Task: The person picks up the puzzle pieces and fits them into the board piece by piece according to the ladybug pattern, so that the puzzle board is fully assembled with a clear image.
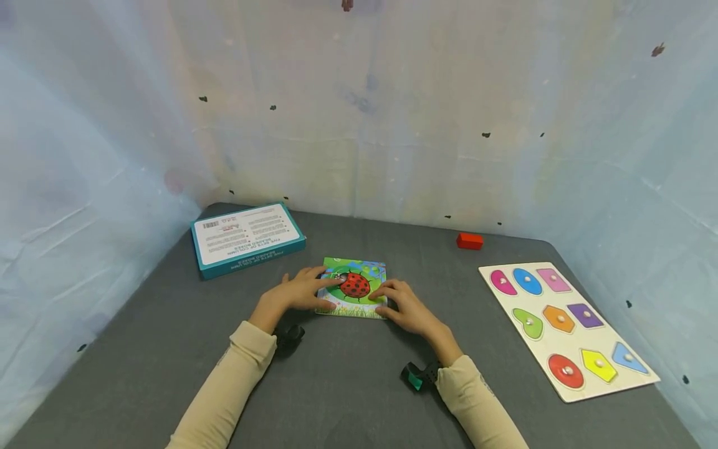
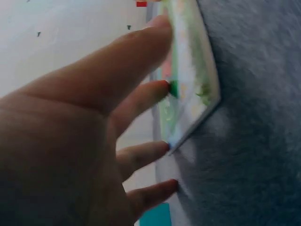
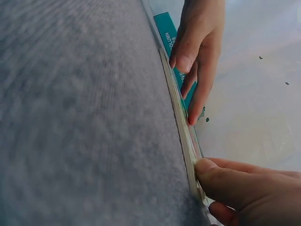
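A flat square ladybug picture board (image 1: 354, 285) with a green, flowery print lies on the dark grey table between both hands. My left hand (image 1: 303, 290) is at its left side, fingers spread and lightly bent, index finger reaching over the picture. In the left wrist view, the other fingertips (image 2: 164, 146) come close to the board's edge and corner. On the right side, my right hand (image 1: 411, 308) touches the board with its thumb near the lower right corner and a finger over the top face. The right wrist view shows that thumb (image 3: 207, 167) against the board's pale edge.
A teal and white box (image 1: 249, 237) with printed text lies at the back left. To the right is a shape puzzle board (image 1: 546, 355) with several coloured knobbed pieces. A small red block (image 1: 469, 241) sits near the back edge, before a pale cloth backdrop (image 1: 359, 125).
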Available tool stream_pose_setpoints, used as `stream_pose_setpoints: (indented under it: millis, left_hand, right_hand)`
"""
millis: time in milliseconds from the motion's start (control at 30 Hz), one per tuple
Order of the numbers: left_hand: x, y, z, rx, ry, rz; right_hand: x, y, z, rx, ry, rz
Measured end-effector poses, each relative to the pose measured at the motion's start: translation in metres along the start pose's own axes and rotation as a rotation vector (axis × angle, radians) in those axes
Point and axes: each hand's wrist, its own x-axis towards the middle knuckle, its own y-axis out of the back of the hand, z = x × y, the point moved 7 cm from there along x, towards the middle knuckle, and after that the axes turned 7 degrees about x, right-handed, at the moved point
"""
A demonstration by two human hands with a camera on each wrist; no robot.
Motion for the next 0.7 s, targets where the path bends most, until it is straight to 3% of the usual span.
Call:
stream_pose_setpoints:
  millis: [100, 267, 567, 700]
  left_hand:
    - [-0.001, 0.0, -0.002, 0.007, 0.02, -0.018]
    - [0.002, -0.001, -0.006, 0.016, 0.005, 0.005]
    - [0.008, -0.001, -0.011, 0.02, -0.028, 0.021]
    - [0.012, -0.001, -0.013, 0.031, -0.029, 0.006]
  right_hand:
    - [0.001, 0.001, -0.001, 0.009, 0.011, -0.021]
    - [-0.007, 0.018, 0.005, -0.017, -0.019, -0.047]
    - [-0.047, 0.057, 0.048, -0.15, -0.323, -0.077]
    - [-0.055, 0.057, 0.058, -0.165, -0.358, -0.117]
